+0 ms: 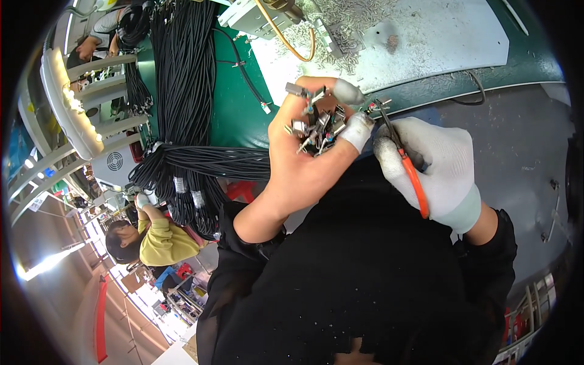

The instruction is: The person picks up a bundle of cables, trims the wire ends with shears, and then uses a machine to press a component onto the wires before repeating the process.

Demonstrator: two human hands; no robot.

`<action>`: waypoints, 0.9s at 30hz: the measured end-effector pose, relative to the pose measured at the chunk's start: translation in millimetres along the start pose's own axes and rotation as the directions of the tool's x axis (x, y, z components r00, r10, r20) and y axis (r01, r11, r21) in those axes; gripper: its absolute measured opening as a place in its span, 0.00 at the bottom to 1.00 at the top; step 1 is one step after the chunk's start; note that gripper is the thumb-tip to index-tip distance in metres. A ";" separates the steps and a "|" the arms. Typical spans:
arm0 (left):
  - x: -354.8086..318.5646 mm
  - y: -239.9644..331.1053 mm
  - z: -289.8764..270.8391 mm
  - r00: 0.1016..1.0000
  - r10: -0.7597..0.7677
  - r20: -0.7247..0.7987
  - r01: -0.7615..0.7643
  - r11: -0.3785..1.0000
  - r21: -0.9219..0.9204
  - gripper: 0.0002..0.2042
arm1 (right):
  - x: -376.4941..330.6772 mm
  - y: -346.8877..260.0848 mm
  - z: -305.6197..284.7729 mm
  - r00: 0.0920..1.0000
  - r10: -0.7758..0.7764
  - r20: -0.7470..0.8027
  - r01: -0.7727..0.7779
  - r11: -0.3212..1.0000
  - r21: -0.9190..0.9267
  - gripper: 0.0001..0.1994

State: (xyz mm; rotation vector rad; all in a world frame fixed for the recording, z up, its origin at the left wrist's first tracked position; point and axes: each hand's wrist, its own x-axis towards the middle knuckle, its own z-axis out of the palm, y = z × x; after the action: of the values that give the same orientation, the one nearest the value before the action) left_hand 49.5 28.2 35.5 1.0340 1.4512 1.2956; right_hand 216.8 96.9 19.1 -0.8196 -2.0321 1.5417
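Observation:
My left hand [298, 167], with white coverings on the thumb and a fingertip, is closed around several small metal connectors [319, 129] with short wire ends. They lie in a loose heap in the palm. Between its thumb and forefinger one small connector with coloured wires [371, 108] sticks out to the right. My right hand [447, 161], in a white knitted glove, grips orange-handled cutting pliers [413, 182]. The dark jaws of the pliers meet that connector's wire end; whether they bite on it is too small to tell.
Ahead is a white board [450, 39] strewn with small metallic scraps [347, 30], beside a machine [261, 18] with an orange hose [308, 53]. Thick bundles of black cables [182, 73] cover the green table [246, 125] at left. A person in yellow [167, 244] sits farther left.

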 end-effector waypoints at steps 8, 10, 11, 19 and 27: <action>0.2 -4.9 -4.9 0.918 0.366 0.152 -0.393 0.790 0.470 0.11 | -0.9 7.6 5.7 0.966 -0.213 -0.144 0.181 0.961 -0.210 0.08; 0.3 -4.3 -5.8 0.973 0.193 0.129 -0.228 0.903 0.365 0.10 | 0.0 7.0 6.2 0.967 -0.212 -0.144 0.184 0.965 -0.185 0.06; 0.2 -3.4 -4.4 0.973 0.192 0.129 -0.227 0.903 0.364 0.10 | 0.2 6.6 6.0 0.967 -0.212 -0.144 0.187 0.967 -0.173 0.06; 2.7 -13.0 2.2 0.990 0.080 -0.117 -0.051 0.972 0.231 0.07 | 4.0 14.2 5.9 0.967 -0.219 -0.131 0.150 0.903 -0.403 0.08; 9.8 -24.7 -3.8 0.989 -0.012 -0.148 0.040 0.982 0.187 0.07 | 13.3 17.4 10.7 0.999 0.051 -0.012 -0.052 0.998 -0.030 0.10</action>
State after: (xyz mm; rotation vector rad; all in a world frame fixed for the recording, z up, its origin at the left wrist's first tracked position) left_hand 43.1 34.3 10.1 1.0568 1.7214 1.2547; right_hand 203.2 102.2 -0.5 -0.8966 -2.0458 1.5340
